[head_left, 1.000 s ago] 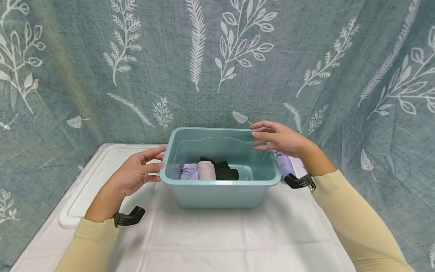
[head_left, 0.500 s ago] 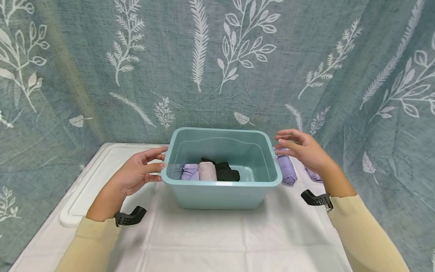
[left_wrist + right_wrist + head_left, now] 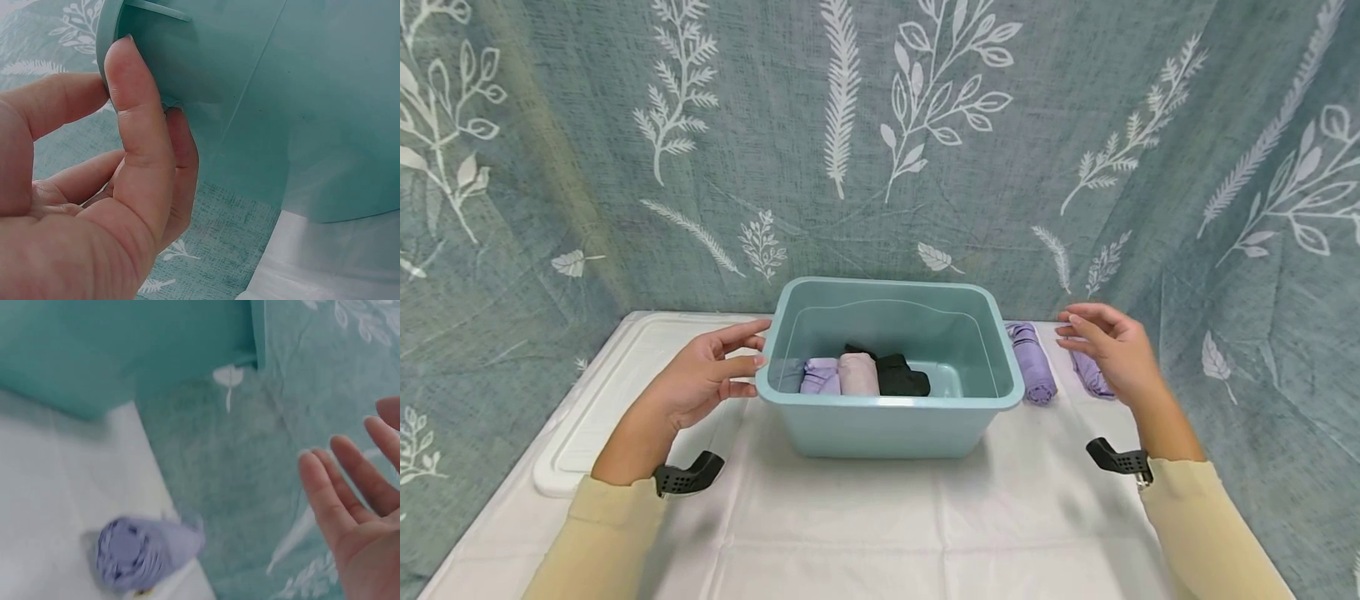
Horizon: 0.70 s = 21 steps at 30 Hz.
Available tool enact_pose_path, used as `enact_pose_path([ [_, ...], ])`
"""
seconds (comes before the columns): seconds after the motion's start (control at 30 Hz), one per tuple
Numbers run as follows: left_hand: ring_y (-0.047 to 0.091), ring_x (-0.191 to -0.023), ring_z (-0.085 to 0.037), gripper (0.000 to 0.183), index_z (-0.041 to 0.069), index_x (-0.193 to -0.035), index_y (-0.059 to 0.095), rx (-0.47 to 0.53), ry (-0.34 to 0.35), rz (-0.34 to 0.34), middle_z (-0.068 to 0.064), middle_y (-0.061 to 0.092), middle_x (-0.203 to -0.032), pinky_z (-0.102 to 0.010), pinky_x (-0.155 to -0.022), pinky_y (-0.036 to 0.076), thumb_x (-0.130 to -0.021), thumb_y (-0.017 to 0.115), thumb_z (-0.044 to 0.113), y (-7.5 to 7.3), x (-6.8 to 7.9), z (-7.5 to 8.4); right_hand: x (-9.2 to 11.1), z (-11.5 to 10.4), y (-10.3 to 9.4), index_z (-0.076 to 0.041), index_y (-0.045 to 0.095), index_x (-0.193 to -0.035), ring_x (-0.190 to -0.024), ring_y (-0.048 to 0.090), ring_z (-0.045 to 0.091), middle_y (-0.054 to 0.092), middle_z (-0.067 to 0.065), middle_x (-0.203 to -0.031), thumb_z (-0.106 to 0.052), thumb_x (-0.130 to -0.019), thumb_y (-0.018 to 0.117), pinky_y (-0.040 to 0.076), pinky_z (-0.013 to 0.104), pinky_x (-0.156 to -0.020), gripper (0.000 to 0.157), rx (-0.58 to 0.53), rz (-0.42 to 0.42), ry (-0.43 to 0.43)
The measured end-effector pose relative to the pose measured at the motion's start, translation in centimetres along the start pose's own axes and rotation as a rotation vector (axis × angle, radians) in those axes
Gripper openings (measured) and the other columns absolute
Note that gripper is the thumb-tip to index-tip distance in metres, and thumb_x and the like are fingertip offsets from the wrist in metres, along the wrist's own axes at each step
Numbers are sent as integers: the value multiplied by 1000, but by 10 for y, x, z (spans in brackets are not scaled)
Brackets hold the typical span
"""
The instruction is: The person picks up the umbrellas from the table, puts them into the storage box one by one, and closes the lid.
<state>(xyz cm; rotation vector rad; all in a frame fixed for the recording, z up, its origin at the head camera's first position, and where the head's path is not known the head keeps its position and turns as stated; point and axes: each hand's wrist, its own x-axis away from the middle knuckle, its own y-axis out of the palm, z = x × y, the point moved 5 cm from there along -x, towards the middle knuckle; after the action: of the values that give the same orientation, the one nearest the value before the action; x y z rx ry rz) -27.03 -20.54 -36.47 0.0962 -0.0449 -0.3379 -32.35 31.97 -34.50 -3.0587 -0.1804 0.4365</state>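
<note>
A teal plastic bin stands on the white-covered table, with rolled clothes along its near left inside: a lilac roll, a pale pink roll and a black roll. My left hand is at the bin's left rim, thumb and fingertips touching the rim from outside with relaxed fingers. My right hand hovers to the right of the bin, fingers apart and holding nothing. Below it, partly covered by the hand, lies a purple roll of cloth. Another purple roll lies closer to the bin.
A white lid lies flat on the table at the left, partly behind the left forearm. Behind the table hangs a teal curtain with white leaf prints, close to the bin's far side. A dark strap sits on each wrist.
My right hand has moved from over the bin's right rim out to the right, uncovering the nearer purple roll. My left hand and the bin have stayed in place.
</note>
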Motion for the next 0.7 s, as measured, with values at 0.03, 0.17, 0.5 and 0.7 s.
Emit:
enact_pose_path([
  [0.03,72,-85,-9,70,0,-161,29,2,0,1,-3,54,-120,-26,-69,62,-100,64,2,0,0,0,1,2,-4,-1,66,-123,-97,75,12,74,0,-111,-15,-102,64,62,27,-86,25,6,24,-17],
  [0.17,72,-85,-10,70,0,-160,29,3,-3,3,-2,54,-120,-26,-69,62,-100,64,1,0,1,2,2,14,-22,10,63,-122,-90,74,4,75,-9,-102,-16,-102,66,61,20,-79,33,153,129,-42],
  [0.5,73,-85,-10,71,0,-161,26,-7,0,4,-2,55,-119,-26,-69,62,-100,63,1,-1,1,2,-2,43,-58,16,63,-116,-82,71,1,75,-12,-92,-7,-98,68,59,14,-74,30,188,304,-39],
  [0.7,73,-85,-11,70,0,-161,27,1,2,-3,-2,56,-119,-26,-69,62,-100,63,1,0,0,0,-5,56,-73,13,66,-115,-81,67,-3,73,-19,-88,-9,-98,68,57,11,-73,28,285,390,22],
])
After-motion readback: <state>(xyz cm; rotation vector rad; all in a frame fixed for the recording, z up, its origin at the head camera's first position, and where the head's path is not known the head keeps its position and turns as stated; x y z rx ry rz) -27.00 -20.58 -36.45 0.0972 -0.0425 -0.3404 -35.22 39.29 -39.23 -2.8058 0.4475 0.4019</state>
